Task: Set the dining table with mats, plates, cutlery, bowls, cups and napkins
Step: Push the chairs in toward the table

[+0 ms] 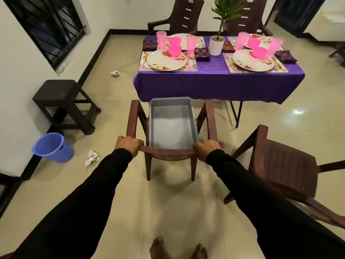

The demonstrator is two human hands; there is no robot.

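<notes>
Four settings lie on the table [214, 85], each with a mat, plate, bowl, cup, cutlery and napkin, so we judge the laying done. Nearest us on the left side, a plate [167, 60] sits on its mat [143, 67] with a pink bowl [175, 50] on it and a cup [191, 45] beside; a napkin [202, 54] lies between that setting and the plant pot [216, 45]. Just short of the table stands a chair [170, 152] with an empty grey tub [172, 124] on its seat, likely the carrier for the tableware. Our left hand [128, 145] and right hand [206, 148] clench its top rail at either end, arms stretched forward, knuckles up, probably to shift it.
</notes>
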